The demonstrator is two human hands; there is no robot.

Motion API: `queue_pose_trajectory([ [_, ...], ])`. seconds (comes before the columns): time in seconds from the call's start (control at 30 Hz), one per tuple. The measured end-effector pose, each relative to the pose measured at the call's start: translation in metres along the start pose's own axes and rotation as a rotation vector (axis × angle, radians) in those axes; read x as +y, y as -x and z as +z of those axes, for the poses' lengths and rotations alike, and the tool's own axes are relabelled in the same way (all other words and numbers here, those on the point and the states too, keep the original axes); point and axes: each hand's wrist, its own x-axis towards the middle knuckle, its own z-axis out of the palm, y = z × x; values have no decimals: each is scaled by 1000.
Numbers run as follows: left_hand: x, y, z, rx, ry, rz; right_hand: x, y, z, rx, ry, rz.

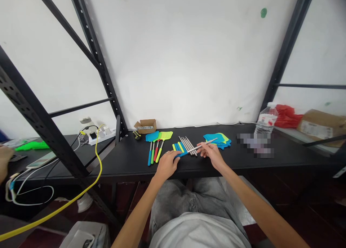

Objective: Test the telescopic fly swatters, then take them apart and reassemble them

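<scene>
My left hand (167,163) is closed around a blue handle (183,154) just above the black table. A silver metal rod (194,148) runs from that handle up to the right, its far end past my right fingers. My right hand (212,155) pinches the rod. Behind my hands lie several yellow and blue handles (178,146) side by side, with a row of loose metal rods (187,143) beside them. To the right is a pile of blue and yellow swatter heads (225,141). Several whole fly swatters (156,152) in mixed colours lie to the left.
At the back left stand an open cardboard box (146,126) and a black-yellow object (137,135). A water bottle (266,119) stands on the right, near a blurred-out patch (255,144). A yellow cable (100,161) hangs by the left rack post (48,115). Another person's hand (4,161) shows far left.
</scene>
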Motion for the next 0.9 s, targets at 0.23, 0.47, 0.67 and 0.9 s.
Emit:
queue_pose_trajectory([
  [0.23, 0, 0, 0, 0, -13, 0, 2, -1, 0, -23, 55, -29],
  [0.47, 2, 1, -1, 6, -9, -5, 2, 0, 1, -92, 122, -52],
  [0.67, 2, 0, 0, 4, -10, 1, 4, 1, 2, -136, 230, -66],
  [0.9, 1, 1, 1, 13, -7, 12, 5, 1, 2, -197, 413, -103],
])
